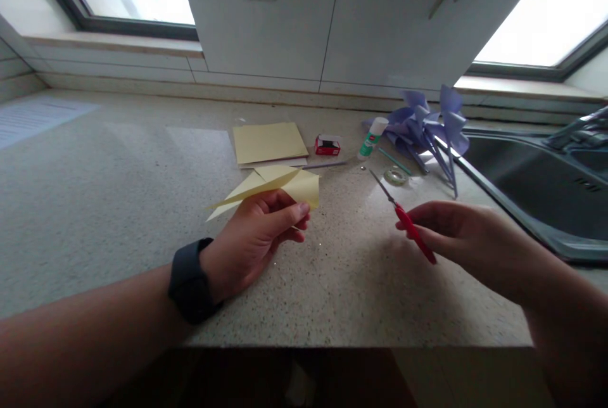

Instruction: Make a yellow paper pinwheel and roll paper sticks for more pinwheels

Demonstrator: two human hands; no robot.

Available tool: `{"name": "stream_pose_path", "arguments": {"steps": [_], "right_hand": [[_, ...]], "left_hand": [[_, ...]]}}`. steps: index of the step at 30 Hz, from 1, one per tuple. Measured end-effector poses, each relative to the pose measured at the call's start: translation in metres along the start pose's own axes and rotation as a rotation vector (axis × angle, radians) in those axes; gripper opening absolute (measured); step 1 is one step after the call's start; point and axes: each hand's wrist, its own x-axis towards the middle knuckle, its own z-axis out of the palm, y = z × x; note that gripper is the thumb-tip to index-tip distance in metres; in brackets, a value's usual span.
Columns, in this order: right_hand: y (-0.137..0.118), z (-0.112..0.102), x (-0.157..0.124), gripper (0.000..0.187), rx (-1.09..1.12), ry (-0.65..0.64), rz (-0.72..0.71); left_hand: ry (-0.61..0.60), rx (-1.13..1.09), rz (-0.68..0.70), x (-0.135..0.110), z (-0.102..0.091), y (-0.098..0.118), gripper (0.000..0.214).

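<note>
A creased sheet of yellow paper (299, 187) is pinched between the thumb and fingers of my left hand (266, 224), its flaps standing out to the left and right. My right hand (456, 230) grips a pair of scissors (412, 230) by the red handles. Their blades look closed and point up and left, apart from the paper. Just beyond the scissor tips lies a roll of clear tape (396, 176). Behind my left hand rests a stack of yellow paper (270, 143).
A small red box (327, 145), a glue stick (372, 138) and a thin green stick (394, 161) lie towards the wall. Purple paper pinwheels (422, 123) lean beside the sink (536, 186) at right. A printed sheet (38, 118) lies far left on the countertop (118, 205).
</note>
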Motion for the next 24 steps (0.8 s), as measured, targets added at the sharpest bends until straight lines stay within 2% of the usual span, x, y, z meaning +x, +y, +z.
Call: {"name": "stream_pose_path", "arguments": {"steps": [1,4,8,13,24], "right_hand": [[-0.01,0.008,-0.002,0.042,0.147,-0.034,0.025],[-0.038,0.037,-0.003,0.04,0.518,-0.023,0.018],[-0.071,0.07,0.007,0.029,0.76,-0.048,0.036],[-0.092,0.086,0.02,0.032,0.847,-0.08,0.02],[-0.092,0.094,0.017,0.039,0.884,-0.077,0.039]], "left_hand": [[-0.001,0.005,0.001,0.0,0.0,0.0,0.012],[-0.006,0.021,0.003,0.0,0.001,0.0,0.012],[-0.013,0.042,0.013,-0.001,0.001,0.001,0.013],[-0.032,0.071,0.005,-0.001,0.0,0.0,0.018],[-0.067,0.091,0.024,0.0,-0.001,-0.002,0.017]]}}
